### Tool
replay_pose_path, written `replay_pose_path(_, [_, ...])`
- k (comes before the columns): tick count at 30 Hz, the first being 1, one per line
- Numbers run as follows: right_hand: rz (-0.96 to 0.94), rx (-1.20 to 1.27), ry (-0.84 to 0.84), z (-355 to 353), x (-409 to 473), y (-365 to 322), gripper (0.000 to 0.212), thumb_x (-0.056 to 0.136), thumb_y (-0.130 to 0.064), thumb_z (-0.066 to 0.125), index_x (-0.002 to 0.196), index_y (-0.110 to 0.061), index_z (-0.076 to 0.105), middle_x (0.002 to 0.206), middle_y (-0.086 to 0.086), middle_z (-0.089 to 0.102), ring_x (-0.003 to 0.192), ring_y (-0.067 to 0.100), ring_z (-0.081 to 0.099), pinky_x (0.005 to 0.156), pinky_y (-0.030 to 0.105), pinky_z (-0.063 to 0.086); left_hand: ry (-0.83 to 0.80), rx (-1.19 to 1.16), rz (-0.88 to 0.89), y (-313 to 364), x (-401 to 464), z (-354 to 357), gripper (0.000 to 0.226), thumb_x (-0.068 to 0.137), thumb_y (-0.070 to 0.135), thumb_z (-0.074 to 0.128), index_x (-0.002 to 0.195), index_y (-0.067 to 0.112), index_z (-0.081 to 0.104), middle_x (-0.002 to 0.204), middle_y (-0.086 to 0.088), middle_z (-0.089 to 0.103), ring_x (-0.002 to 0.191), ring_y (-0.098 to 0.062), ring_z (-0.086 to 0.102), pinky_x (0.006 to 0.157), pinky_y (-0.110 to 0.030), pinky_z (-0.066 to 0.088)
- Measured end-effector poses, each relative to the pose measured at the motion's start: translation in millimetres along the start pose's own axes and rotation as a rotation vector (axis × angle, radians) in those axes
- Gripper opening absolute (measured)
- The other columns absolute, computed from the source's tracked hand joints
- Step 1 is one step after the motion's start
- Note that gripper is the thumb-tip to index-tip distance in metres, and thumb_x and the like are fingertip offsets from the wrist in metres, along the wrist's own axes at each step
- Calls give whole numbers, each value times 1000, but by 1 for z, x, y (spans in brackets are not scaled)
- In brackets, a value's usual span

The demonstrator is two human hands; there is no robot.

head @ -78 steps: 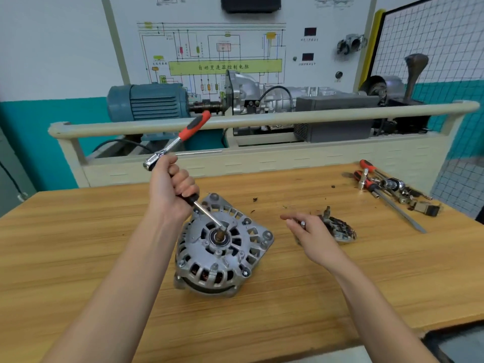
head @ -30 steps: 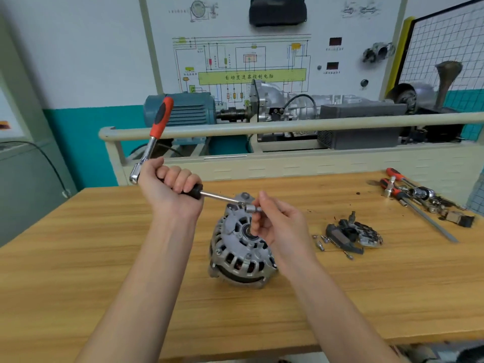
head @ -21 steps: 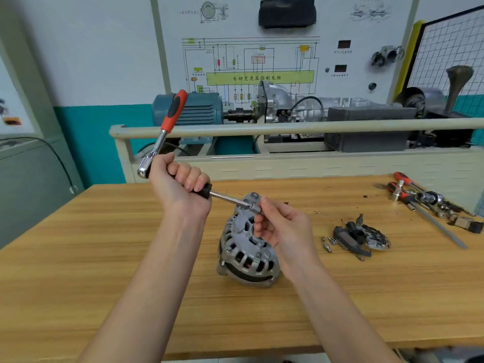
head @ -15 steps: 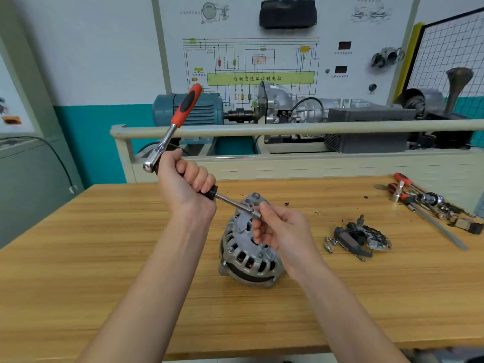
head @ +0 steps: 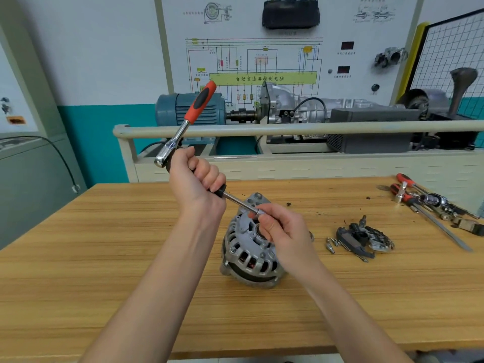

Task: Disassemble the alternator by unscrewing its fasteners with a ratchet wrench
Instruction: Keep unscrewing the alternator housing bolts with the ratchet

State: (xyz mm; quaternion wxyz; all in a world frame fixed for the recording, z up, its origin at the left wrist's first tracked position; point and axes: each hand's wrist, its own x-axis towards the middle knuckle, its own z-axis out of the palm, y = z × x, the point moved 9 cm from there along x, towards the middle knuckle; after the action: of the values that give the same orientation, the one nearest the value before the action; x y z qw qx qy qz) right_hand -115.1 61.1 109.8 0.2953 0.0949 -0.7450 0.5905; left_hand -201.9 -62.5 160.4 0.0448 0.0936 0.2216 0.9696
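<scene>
The alternator point(head: 251, 247) stands tilted on its edge on the worktop point(head: 104, 258), its vented face turned up toward the camera. The left hand point(head: 195, 183) has its grip wrapped round the black end of the extension bar point(head: 237, 201), just under the ratchet point(head: 187, 121), whose red handle points up and away from the alternator. The right hand point(head: 281, 229) pinches the socket end of the bar against the alternator's upper face; the fastener itself is hidden under the fingers.

Risks, as I judge them: the alternator rests on a rounded edge with nothing bracing it, so a hard pull could roll it. The bar meets it at a slant, so the socket may slip off and round the fastener. Removed parts point(head: 364, 238) and loose screws point(head: 331, 244) right of the alternator could get knocked.
</scene>
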Motion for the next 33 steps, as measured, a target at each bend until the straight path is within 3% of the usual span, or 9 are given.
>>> replay_pose_path(4, [-28, -41, 35, -2, -2, 1, 24, 98, -6, 47, 93, -23, 64, 51, -12, 43, 48, 4, 34, 47, 17, 29, -7, 9, -6, -6, -1, 4, 45, 91, 14, 48, 51, 23, 30, 40, 9, 22, 33, -7, 16, 31, -19, 16])
replay_pose_path(8, [6, -49, -66, -2, 6, 1, 24, 99, -5, 45, 92, -21, 63, 52, -13, 46, 48, 2, 38, 49, 14, 33, -70, 72, -21, -6, 2, 15, 44, 92, 12, 45, 53, 22, 28, 39, 8, 21, 32, -7, 15, 32, -19, 17])
replay_pose_path(10, [84, -89, -162, 1, 18, 5, 20, 99, -11, 45, 95, -18, 64, 59, -13, 54, 56, 2, 49, 58, 14, 41, -108, 132, 33, 2, 5, 22, 43, 92, 11, 45, 54, 22, 28, 40, 8, 22, 34, -8, 15, 33, -20, 17])
replay_pose_path(12, [135, -177, -225, 1, 28, 7, 17, 99, -18, 46, 102, -23, 61, 77, -14, 64, 75, 0, 60, 77, 19, 48, -156, 251, 125, 14, 5, 31, 48, 92, 10, 48, 49, 22, 30, 40, 7, 23, 34, -8, 15, 35, -21, 17])
replay_pose_path(14, [125, -195, -181, -12, 35, 6, 17, 98, -23, 46, 105, -30, 60, 89, -14, 68, 89, 0, 63, 85, 21, 49, -206, 391, 191, 25, 5, 40, 54, 92, 10, 49, 43, 24, 33, 39, 7, 24, 34, -8, 16, 35, -19, 16])
replay_pose_path(17, [135, -127, -117, -27, 35, 8, 17, 97, -20, 50, 105, -29, 63, 92, -11, 71, 90, 1, 64, 82, 17, 50, -283, 538, 193, 30, 4, 48, 53, 92, 9, 49, 44, 25, 32, 39, 7, 23, 33, -9, 14, 36, -16, 16])
replay_pose_path(22, [201, -266, -168, -9, 25, 32, 16, 91, -17, 62, 97, -31, 68, 98, -15, 69, 92, -1, 62, 85, 21, 49, -381, 755, 173, 11, -10, 46, 58, 92, 4, 48, 41, 26, 33, 37, 7, 25, 33, -11, 15, 38, -15, 16])
replay_pose_path(28, [162, -294, -149, -1, 20, 42, 17, 87, -13, 68, 94, -28, 70, 99, -14, 69, 96, -3, 60, 85, 18, 47, -422, 811, 131, 1, -16, 45, 61, 93, 4, 48, 39, 26, 33, 37, 8, 26, 33, -11, 15, 39, -14, 18])
replay_pose_path(33, [77, -389, -151, 5, 17, 40, 19, 82, -12, 73, 90, -29, 69, 101, -19, 61, 106, 1, 49, 88, 11, 32, -411, 830, 105, -6, -19, 39, 60, 93, 5, 49, 40, 27, 33, 38, 8, 26, 33, -10, 16, 38, -14, 19])
